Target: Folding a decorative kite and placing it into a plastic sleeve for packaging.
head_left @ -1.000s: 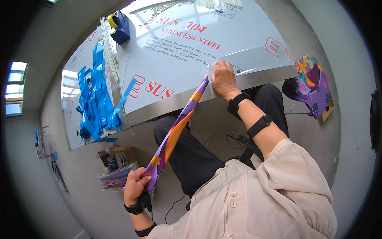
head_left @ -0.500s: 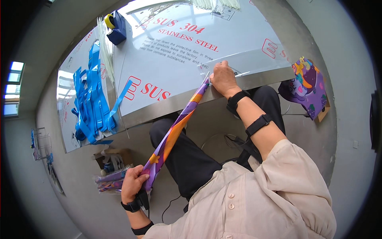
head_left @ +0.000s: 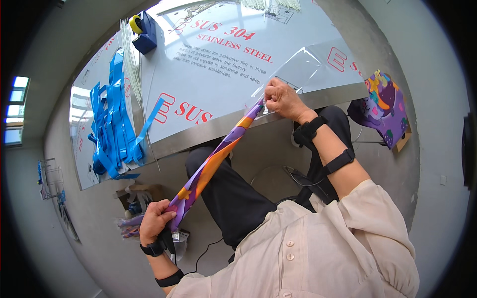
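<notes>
A long, narrow rolled or folded sheet (head_left: 213, 166), printed in purple and orange, slants across my lap up to the table edge. My left hand (head_left: 155, 222) is closed round its lower end, thumb on top. My right hand (head_left: 283, 100) pinches a clear plastic bag (head_left: 307, 63) beside the sheet's thin upper tip. The bag spreads over the table to the far right of that hand. Thin clear plastic also shows around the tip, but I cannot tell how far the sheet sits inside it.
Blue flat strips (head_left: 117, 119) lie heaped on the table (head_left: 208, 99) at left, near a blue tape dispenser (head_left: 144, 35) and pale thin sticks (head_left: 131, 64). Purple printed sheets (head_left: 385, 109) sit at right. Below left are wrapped purple packs (head_left: 130, 228) and a cardboard box (head_left: 149, 191).
My left hand has moved left and slightly up with the sheet's lower end. My right hand has shifted slightly right and down, and the clear bag now stands up more over the table.
</notes>
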Available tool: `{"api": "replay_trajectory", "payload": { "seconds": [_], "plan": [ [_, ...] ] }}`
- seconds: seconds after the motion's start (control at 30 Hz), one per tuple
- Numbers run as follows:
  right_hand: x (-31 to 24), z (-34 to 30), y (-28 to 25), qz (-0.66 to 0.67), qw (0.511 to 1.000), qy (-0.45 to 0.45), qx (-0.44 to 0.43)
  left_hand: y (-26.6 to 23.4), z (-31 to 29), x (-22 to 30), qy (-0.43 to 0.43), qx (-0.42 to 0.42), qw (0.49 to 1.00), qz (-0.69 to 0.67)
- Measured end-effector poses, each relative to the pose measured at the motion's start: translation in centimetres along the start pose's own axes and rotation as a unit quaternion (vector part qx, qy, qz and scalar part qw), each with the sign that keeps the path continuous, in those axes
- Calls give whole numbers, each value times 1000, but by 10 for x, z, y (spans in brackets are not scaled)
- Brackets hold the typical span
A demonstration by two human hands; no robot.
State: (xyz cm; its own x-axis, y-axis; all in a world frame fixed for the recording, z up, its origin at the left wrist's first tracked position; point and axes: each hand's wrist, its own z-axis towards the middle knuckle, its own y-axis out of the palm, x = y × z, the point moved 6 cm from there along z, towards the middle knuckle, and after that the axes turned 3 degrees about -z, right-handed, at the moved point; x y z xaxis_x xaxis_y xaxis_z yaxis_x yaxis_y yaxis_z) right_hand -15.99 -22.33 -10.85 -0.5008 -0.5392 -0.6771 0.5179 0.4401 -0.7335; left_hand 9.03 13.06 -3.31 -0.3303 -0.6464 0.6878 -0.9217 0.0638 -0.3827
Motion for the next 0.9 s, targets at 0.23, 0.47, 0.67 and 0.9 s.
{"api": "replay_trajectory", "payload": {
  "seconds": [0.23,0.47,0.67,0.9],
  "plan": [
    [-57,-10,-5,19,993,-116,-30,21,24,34,49,-21,999,5],
    [-120,-54,-6,51,969,-241,13,81,90,98,112,3,988,-105],
    [-128,-91,-28,39,962,-268,30,130,128,144,151,-49,976,-148],
    [-1,-142,-64,525,723,279,353,172,145,157,147,-57,938,-308]
  ]
}}
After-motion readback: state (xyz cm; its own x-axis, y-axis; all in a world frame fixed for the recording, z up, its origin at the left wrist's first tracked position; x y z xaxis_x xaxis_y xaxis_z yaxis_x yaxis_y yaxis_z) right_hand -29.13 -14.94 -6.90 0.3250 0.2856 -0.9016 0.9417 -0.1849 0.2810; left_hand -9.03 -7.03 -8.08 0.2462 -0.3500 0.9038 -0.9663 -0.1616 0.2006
